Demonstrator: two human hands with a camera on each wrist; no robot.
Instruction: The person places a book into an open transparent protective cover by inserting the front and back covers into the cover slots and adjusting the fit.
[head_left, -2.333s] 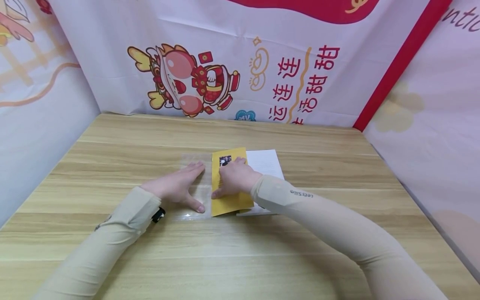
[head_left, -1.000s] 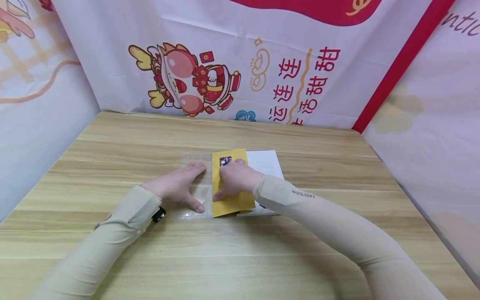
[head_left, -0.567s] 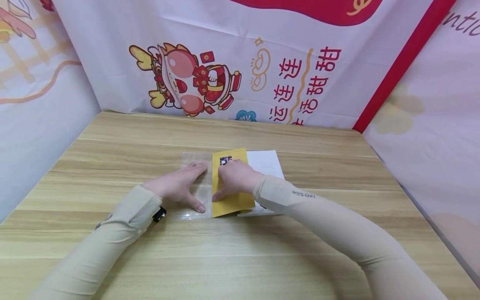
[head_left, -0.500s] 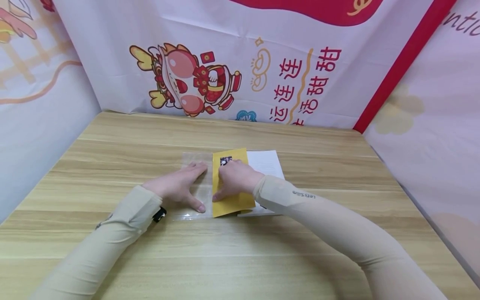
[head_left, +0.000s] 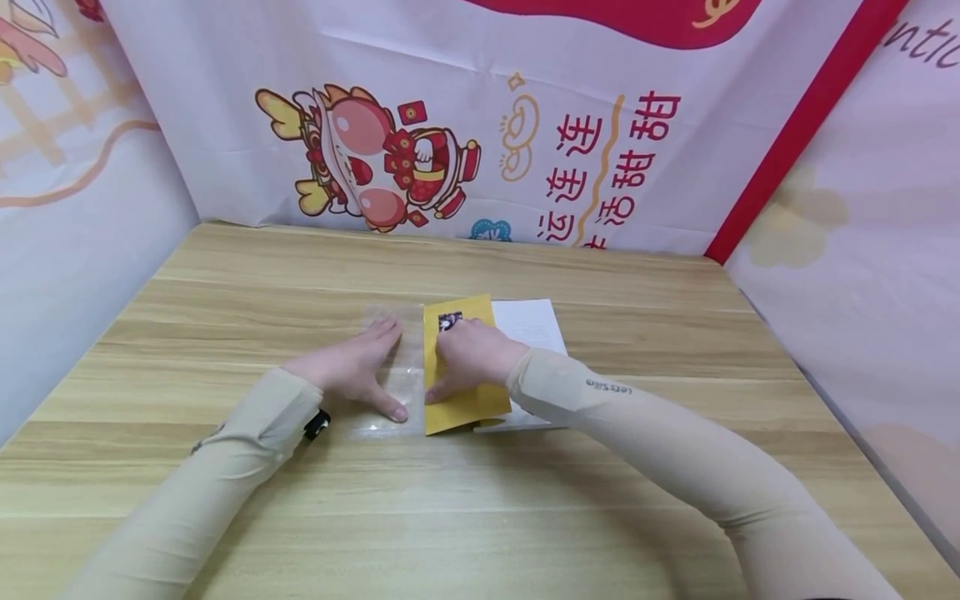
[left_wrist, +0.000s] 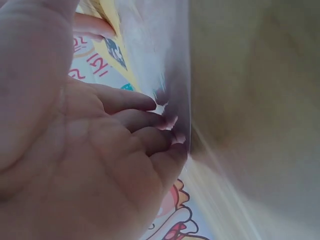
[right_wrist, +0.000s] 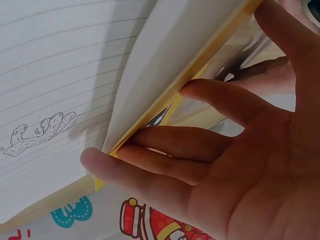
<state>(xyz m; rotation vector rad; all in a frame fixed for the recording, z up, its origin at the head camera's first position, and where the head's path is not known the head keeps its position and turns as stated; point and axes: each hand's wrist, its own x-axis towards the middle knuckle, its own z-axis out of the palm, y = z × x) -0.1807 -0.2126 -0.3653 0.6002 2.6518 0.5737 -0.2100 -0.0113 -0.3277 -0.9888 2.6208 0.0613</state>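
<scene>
A yellow cover (head_left: 468, 410) with a small dark picture stands partly lifted over a white lined page (head_left: 528, 323). On that cover lies my right hand (head_left: 474, 357), fingers spread; the right wrist view shows its fingertips (right_wrist: 187, 89) against the yellow edge beside the lined page (right_wrist: 60, 55) with a line drawing. A clear plastic sheet (head_left: 408, 379) lies flat to the left of the cover. My left hand (head_left: 352, 367) rests on this sheet with thumb and fingers apart. In the left wrist view, the fingers of the left hand (left_wrist: 115, 135) touch the plastic (left_wrist: 155, 35).
The wooden table (head_left: 420, 517) extends around the booklet on every side. A white cloth (head_left: 450, 67) with a cartoon figure and red lettering hangs behind it, with pale printed cloths at left and right. A small black device (head_left: 317, 425) is at the left wrist.
The left fingertips have shifted slightly left and back over the plastic, and the fingers lie closer together. The right hand and the yellow cover look almost unmoved.
</scene>
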